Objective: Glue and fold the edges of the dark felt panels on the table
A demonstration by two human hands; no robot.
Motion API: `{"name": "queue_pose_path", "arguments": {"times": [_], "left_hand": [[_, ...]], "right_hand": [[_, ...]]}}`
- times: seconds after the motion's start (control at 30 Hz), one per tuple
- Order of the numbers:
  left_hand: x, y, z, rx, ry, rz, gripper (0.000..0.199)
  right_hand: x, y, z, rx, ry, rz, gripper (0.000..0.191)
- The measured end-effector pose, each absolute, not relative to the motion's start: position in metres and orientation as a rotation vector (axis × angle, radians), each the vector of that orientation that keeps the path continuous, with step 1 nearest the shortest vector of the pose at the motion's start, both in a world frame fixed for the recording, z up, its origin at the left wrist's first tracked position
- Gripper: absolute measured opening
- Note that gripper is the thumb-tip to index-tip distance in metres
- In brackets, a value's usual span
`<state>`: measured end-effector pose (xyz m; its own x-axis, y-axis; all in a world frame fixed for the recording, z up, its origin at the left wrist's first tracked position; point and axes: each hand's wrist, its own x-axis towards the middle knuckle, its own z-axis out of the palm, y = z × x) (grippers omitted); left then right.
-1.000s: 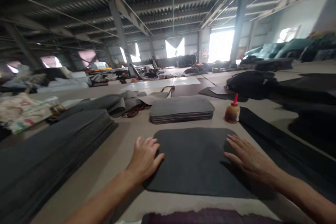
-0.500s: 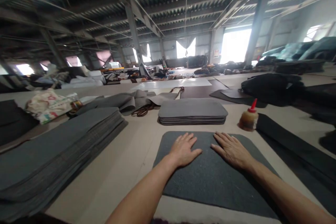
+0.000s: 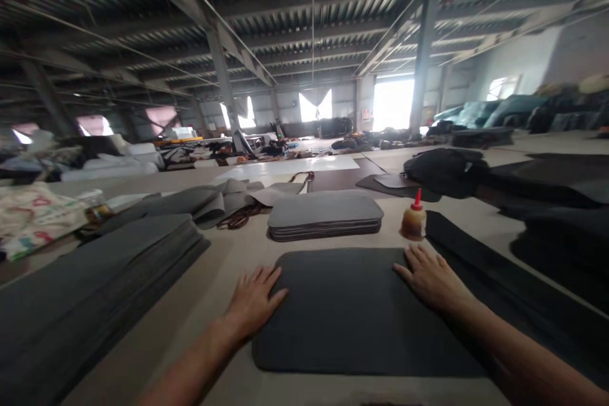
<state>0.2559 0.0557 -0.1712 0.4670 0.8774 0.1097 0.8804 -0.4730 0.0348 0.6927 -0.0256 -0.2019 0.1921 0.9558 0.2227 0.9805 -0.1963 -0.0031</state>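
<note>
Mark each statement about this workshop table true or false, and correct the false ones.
1. Both hands lie flat on the dark felt pad. True: left hand at its left edge, right hand at its right.
2. The glue bottle has a red tip. True.
3. The right hand grips the glue bottle. False: the bottle stands apart, beyond the fingers.
4. The stack of grey pads lies nearer the person than the felt pad. False: it lies beyond it.

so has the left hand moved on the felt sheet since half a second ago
Yes. The left hand slid outward from the middle of the dark felt sheet to its left edge.
</note>
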Motion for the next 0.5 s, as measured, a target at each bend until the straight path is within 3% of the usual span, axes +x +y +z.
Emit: {"name": "queue_pose_path", "arguments": {"times": [0.1, 0.37, 0.5], "left_hand": [[0.239, 0.040, -0.171, -2.579, -1.552, -0.203, 0.051], [0.227, 0.011, -0.198, -2.836, -1.217, -0.174, 0.057], [0.193, 0.013, -0.197, -2.769, -1.114, -0.175, 0.062]], "right_hand": [[0.684, -0.049, -0.195, -2.243, -1.948, -0.228, 0.070], [0.639, -0.101, -0.184, -2.060, -2.111, 0.171, 0.070], [0.650, -0.136, -0.163, -2.019, -2.123, 0.372, 0.080]]}}
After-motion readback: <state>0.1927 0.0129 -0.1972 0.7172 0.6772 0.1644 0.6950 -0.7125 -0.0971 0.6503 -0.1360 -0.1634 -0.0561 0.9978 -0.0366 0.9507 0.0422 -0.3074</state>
